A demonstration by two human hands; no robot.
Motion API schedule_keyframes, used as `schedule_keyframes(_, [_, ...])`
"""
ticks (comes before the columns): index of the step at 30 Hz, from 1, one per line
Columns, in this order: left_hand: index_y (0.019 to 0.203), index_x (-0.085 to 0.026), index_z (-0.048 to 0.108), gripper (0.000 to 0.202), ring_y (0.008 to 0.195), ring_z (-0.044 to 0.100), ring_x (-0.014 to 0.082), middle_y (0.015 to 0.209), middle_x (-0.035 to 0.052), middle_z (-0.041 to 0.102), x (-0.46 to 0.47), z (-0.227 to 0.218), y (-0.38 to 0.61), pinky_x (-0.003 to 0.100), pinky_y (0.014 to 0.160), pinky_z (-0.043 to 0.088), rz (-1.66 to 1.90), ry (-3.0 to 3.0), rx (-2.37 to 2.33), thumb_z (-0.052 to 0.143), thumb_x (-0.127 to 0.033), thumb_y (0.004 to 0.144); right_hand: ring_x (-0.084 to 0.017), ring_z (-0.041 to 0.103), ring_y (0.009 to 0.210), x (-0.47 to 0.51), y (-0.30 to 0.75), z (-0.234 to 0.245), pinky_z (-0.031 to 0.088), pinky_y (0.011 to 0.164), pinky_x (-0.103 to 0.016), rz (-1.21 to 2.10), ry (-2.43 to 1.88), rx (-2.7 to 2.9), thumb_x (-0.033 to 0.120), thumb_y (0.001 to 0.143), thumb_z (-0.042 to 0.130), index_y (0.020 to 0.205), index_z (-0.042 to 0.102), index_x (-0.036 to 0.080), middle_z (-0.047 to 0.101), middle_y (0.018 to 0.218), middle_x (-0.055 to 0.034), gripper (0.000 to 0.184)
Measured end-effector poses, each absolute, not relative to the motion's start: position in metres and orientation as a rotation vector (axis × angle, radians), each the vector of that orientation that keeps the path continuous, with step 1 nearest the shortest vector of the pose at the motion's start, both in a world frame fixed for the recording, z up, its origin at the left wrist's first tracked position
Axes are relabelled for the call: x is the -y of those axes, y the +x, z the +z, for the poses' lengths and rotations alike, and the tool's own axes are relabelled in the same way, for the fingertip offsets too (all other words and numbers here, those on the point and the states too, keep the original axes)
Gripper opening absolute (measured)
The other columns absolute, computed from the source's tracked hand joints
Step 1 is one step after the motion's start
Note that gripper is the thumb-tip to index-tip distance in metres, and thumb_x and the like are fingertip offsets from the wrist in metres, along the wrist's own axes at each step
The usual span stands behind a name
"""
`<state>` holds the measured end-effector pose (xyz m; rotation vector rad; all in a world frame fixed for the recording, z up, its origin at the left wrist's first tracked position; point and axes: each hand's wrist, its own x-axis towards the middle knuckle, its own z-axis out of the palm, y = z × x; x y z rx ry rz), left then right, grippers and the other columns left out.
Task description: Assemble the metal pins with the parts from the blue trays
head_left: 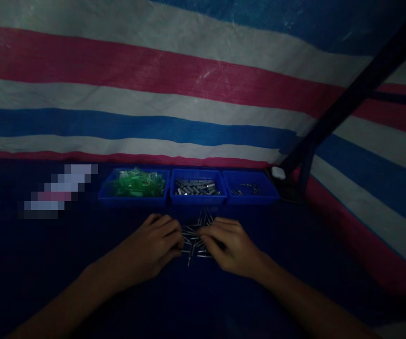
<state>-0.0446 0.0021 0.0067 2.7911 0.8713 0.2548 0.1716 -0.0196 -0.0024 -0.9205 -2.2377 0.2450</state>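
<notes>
A loose pile of thin, silvery metal pins lies on the dark blue table between my two hands. At the pile's left edge is my left hand, its fingers curled inward; whatever they grip is hidden. My right hand reaches in from the other side, with thumb and forefinger drawn together over the pins. The dim light does not show what is between those fingertips. Some pins stick out past the right hand's knuckles at the top of the pile.
Three blue bins stand in a row behind the pile: one with green and clear plastic pieces, one with short metal cylinders, one with small metal parts. A white case sits by a dark slanted post. Striped sheeting hangs behind.
</notes>
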Motion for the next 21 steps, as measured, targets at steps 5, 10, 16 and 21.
schedule_keyframes(5, [0.086,-0.018,0.055,0.011,0.09,0.047,0.0182,0.091,0.0032,0.057,0.002,0.004,-0.042,0.034,0.08,0.033,0.303,2.832,-0.868,0.044,-0.019,0.087,-0.011,0.055,0.061,0.016,0.169,-0.01,0.043,0.061,-0.024,0.239,-0.936,2.301,0.019,0.085,0.047,0.088,0.063,0.016,0.065,0.07,-0.0026,0.017])
schedule_keyframes(10, [0.084,-0.018,0.052,0.01,0.085,0.047,0.0162,0.084,0.0019,0.056,-0.004,0.006,-0.041,0.03,0.076,0.036,0.439,2.718,-0.861,0.043,-0.02,0.088,-0.011,0.055,0.064,0.014,0.165,-0.011,0.041,0.062,-0.023,0.212,-0.953,2.301,0.02,0.084,0.049,0.088,0.063,0.017,0.065,0.073,-0.0026,0.014])
schedule_keyframes(16, [0.083,-0.016,0.052,0.016,0.083,0.046,0.0152,0.083,0.0026,0.054,-0.009,0.004,-0.038,0.029,0.076,0.04,0.732,2.663,-0.906,0.037,-0.02,0.089,-0.01,0.05,0.058,0.018,0.162,-0.01,0.036,0.058,-0.022,0.112,-1.034,2.307,0.028,0.083,0.052,0.085,0.061,0.017,0.058,0.064,-0.0002,0.014])
schedule_keyframes(21, [0.085,-0.015,0.052,0.018,0.084,0.048,0.0154,0.084,0.003,0.056,-0.009,-0.001,-0.028,0.031,0.078,0.04,0.907,2.606,-0.99,0.037,-0.024,0.089,-0.013,0.052,0.063,0.01,0.163,-0.012,0.036,0.062,-0.024,-0.003,-1.114,2.263,0.027,0.086,0.047,0.085,0.061,0.017,0.059,0.069,-0.0023,0.017])
